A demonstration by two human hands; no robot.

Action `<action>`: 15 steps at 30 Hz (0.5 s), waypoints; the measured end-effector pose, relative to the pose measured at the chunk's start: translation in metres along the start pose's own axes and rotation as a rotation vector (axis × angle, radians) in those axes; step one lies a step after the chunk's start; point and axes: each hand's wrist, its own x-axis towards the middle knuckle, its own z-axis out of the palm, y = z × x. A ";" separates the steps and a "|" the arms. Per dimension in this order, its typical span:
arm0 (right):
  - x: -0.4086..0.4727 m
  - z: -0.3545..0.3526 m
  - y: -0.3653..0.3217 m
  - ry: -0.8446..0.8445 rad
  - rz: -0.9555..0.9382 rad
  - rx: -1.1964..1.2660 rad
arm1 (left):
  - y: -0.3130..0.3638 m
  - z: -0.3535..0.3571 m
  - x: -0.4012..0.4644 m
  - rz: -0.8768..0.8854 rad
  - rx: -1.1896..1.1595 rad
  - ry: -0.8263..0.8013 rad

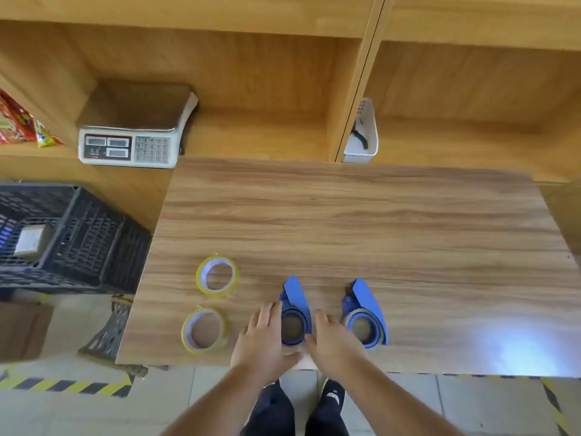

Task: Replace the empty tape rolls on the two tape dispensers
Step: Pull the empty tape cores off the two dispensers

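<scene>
Head view. The left dispenser [295, 313] is taken as the landmark. It lies on the counter [377, 221] close to the near edge, its long axis running away from the person, with the pointed blue end far and the hub, carrying a spent brown core, near.

The left hand [262, 339] is placed against the left flank of this dispenser, fingers extended and spread, the thumb reaching under the near end of the hub. The right hand [331, 339] is placed against its right flank in the same manner. Both hands are open and cupped around the body. Whether either hand is actually clamped on it cannot be told; contact along the sides is likely.

The move in hand is judged to be lifting or steadying this dispenser so that the core can be drawn off the hub. Both hands are equally near; no reach is called for.

The right dispenser [364, 316] lies just beyond the right hand, parallel to the landmark and pointing the same way, untouched.

Two fresh yellow-edged rolls lie flat to the left of the landmark: the near roll [204, 331] just beside the left hand, the far roll [217, 276] farther from the person. The left hand is the nearer to both.

Hidden or unclear: the near end of the landmark's hub is covered by the thumbs. The cutting blades cannot be made out. A bright glare patch lies on the counter to the right of the right dispenser.
</scene>
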 end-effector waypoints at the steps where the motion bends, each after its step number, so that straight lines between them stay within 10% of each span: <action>1: 0.002 0.001 0.002 -0.019 0.011 -0.012 | 0.002 0.002 0.002 -0.019 -0.034 -0.033; 15: 0.023 0.007 0.006 -0.073 0.016 -0.083 | 0.006 0.033 0.020 -0.090 -0.143 -0.017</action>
